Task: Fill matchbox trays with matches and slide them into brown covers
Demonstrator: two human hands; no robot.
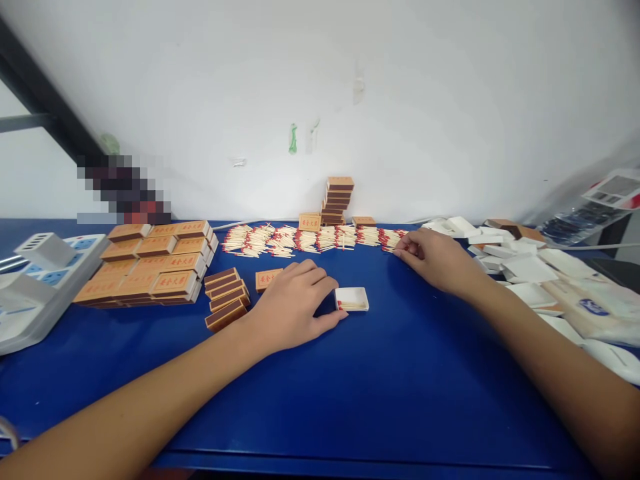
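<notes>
A small white matchbox tray (356, 297) lies on the blue table with a few red-tipped matches along its near side. My left hand (295, 303) holds the tray's left end between thumb and forefinger. Farther right, my right hand (433, 257) pinches at the right end of a long row of loose matches (320, 239); its fingertips partly hide what they hold. Beside my left hand stand several closed matchboxes (227, 300), and another matchbox (267, 279) is partly covered by that hand.
Stacked matchboxes (150, 267) fill the left, next to a white power strip (65, 280). By the wall rises a leaning tower of matchboxes (337, 200). Several white empty trays (525, 267) and a tissue pack (595, 307) lie at the right.
</notes>
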